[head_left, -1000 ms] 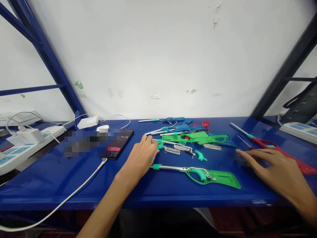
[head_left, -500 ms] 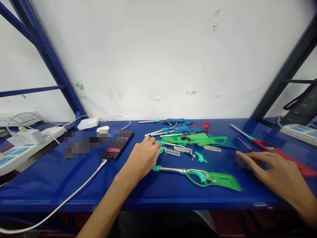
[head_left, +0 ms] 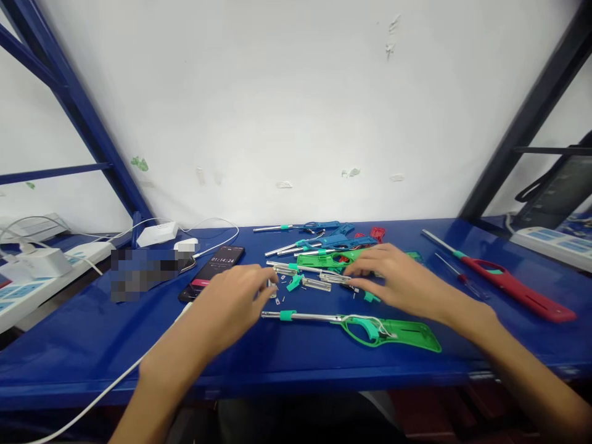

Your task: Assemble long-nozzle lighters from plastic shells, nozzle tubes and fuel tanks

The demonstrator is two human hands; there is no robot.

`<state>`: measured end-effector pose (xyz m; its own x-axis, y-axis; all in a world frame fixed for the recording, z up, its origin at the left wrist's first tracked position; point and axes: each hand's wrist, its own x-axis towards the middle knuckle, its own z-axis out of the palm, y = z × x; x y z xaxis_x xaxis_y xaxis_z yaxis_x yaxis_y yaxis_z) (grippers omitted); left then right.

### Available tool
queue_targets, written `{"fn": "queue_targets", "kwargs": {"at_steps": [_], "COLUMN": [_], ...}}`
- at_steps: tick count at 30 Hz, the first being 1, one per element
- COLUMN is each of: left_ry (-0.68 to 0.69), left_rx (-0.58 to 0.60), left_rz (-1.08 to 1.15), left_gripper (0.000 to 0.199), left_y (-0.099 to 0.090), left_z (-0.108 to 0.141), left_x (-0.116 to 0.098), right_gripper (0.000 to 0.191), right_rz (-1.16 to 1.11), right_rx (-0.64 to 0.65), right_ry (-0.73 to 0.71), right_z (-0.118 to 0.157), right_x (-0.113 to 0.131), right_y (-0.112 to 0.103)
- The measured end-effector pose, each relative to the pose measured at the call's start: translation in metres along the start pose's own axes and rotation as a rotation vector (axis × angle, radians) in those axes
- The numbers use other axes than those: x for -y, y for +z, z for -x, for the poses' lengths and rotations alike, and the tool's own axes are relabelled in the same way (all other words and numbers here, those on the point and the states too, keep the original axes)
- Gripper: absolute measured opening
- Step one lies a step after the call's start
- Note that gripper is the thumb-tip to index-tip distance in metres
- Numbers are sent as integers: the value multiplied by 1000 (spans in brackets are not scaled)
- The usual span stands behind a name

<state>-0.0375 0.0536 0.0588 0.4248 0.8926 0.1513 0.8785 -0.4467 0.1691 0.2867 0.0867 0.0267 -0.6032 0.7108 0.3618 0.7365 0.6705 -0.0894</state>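
Note:
My left hand [head_left: 238, 293] is bent with thumb and fingertips close together around a small pale part [head_left: 272, 288], mostly covered. My right hand [head_left: 393, 274] reaches in from the right; its thumb and forefinger close on the end of a clear fuel tank [head_left: 333, 279]. Another clear tank [head_left: 316, 284] and a teal trigger [head_left: 294, 283] lie between the hands, with tiny pieces below. Nearer the table edge, an opened green gas lighter [head_left: 416, 336] shows its wires, teal trigger and metal tube. A green casing half [head_left: 314, 261] lies behind the tanks.
Several blue lighters [head_left: 330, 240] lie toward the wall. At right are a red lighter [head_left: 522, 288] and a screwdriver [head_left: 467, 283]. A phone [head_left: 217, 265] and a white cable [head_left: 115, 379] lie left. Power strips [head_left: 559, 245] stand at the far right and left.
My right hand has moved left from beside the screwdriver to the clear tank. My left hand has drawn back leftward, uncovering the teal trigger and tiny pieces. The view has shifted slightly.

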Motion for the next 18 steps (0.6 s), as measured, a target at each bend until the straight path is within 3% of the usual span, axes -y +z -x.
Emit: {"fn": "queue_targets", "kwargs": {"at_steps": [6,11,18], "left_ry": [-105,-109,-233], "left_rx": [-71,-26,-47], "left_rz": [-88,-122,-237], "left_gripper": [24,26,27], "left_y": [-14,-5,5], "left_z": [0,-8,-12], "left_x": [31,22,20], "right_gripper": [39,32,29], "right_rz": [-12,22,65], "right_rx": [147,228,283], "right_ry": [-141,-242,-203], "right_z": [-46,-79,-116], "right_x": [6,9,8], "right_y": [12,22,33]}}
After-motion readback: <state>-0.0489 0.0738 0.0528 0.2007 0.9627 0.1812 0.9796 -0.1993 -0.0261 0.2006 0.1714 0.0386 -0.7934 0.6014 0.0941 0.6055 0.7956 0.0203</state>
